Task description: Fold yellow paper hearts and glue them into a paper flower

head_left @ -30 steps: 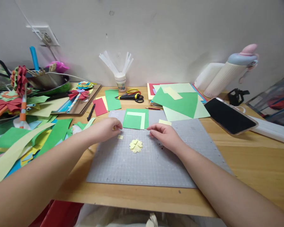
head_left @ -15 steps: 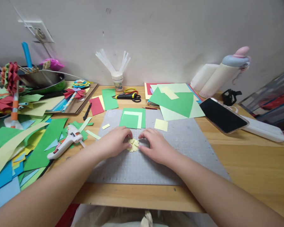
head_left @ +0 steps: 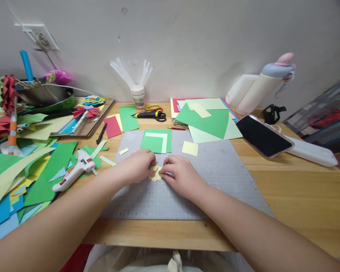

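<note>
A small pale yellow paper flower [head_left: 155, 174] lies on the grey cutting mat [head_left: 209, 181] in front of me. My left hand [head_left: 137, 166] and my right hand [head_left: 178, 174] meet over it, the fingertips of both pinching its edges. Most of the flower is hidden under my fingers. Just beyond my hands lie green paper squares [head_left: 155, 141] and a small yellow square [head_left: 190, 148].
A white glue gun [head_left: 73, 173] rests left of the mat among piles of coloured paper scraps [head_left: 31, 166]. Scissors [head_left: 151, 114], a cup of glue sticks [head_left: 138, 96], green paper sheets [head_left: 206, 121], a phone [head_left: 263, 136] and a water bottle [head_left: 268, 88] stand further back.
Both hands came together from the mat's far part onto the yellow flower and took hold of it. The view shifted left, so the glue gun came into sight.
</note>
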The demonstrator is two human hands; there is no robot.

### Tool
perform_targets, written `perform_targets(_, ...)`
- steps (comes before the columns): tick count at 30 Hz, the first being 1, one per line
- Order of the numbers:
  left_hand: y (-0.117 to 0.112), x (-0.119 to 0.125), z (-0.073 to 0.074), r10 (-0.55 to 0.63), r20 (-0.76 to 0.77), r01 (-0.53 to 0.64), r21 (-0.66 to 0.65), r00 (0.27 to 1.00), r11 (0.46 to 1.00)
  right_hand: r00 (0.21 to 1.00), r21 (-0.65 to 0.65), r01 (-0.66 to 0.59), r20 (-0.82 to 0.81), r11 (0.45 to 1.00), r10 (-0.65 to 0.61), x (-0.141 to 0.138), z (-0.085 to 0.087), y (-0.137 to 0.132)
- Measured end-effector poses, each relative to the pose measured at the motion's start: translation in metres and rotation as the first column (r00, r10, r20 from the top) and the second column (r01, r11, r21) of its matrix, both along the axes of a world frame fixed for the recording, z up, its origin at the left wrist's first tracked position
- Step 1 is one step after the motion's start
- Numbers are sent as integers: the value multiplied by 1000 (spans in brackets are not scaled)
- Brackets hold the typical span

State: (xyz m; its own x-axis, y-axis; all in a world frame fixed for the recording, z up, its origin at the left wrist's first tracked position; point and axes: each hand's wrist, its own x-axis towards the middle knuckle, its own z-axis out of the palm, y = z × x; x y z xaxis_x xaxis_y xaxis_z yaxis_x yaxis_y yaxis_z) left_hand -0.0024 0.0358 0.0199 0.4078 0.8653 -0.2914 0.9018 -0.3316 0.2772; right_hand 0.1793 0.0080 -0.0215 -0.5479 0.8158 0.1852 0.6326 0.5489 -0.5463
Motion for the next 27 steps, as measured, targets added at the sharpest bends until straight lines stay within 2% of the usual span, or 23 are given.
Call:
perform_targets(8, 2, 9, 6, 70, -26, -73, -105, 997, 992, 999, 21, -31, 40, 999, 30, 4, 6, -2)
perform_targets(13, 2, 6, 12, 88, 58, -76, -189, 994, 979, 998, 8, -31, 46, 999, 31, 5, 6, -2)
perform_targets(19, 2, 4, 5, 161, 143, -133, -190, 976, 973, 999, 10, -30, 23, 1000, 29, 4, 4, 0)
perform_targets(24, -2, 4, 0, 242, 255, -188, -219, 936, 957, 999, 6, -30, -40, 1000, 30, 4, 2, 1)
perform_targets(27, -3, 0, -1, 305, 357, -208, -284, 883, 936, 983, -37, -2, -183, 999, -5, 4, 4, 1)
